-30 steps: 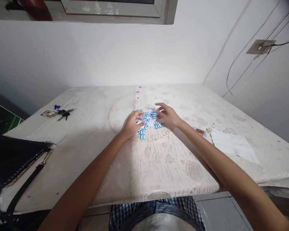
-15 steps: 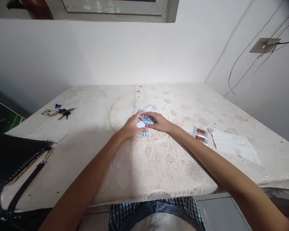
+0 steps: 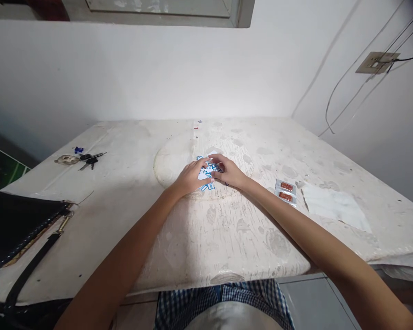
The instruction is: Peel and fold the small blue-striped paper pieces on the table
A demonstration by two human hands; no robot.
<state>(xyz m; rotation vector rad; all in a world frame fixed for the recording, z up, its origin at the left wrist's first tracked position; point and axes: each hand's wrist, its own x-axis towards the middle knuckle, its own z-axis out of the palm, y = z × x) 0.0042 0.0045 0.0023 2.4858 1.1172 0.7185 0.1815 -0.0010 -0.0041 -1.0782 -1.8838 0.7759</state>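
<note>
Two half-open hands (image 3: 190,177) (image 3: 230,175) seemingly only touch blue-edged pieces (image 3: 207,172) on a stained table (image 3: 223,243), wall (image 3: 151,78) behind.

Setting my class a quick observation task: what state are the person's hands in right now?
Left hand: open, cupped beside the blue-and-white pieces; whether it holds one cannot be told.
Right hand: open, curved at their right side; same uncertainty.

Compared with a second ago, the right grip (image 3: 230,173) is being held nearer the left grip (image 3: 189,178), the blue-outlined paper pieces (image 3: 206,173) are being drawn closer together, and more of the blister pack (image 3: 285,190) is being exposed beside the right forearm (image 3: 286,219).
</note>
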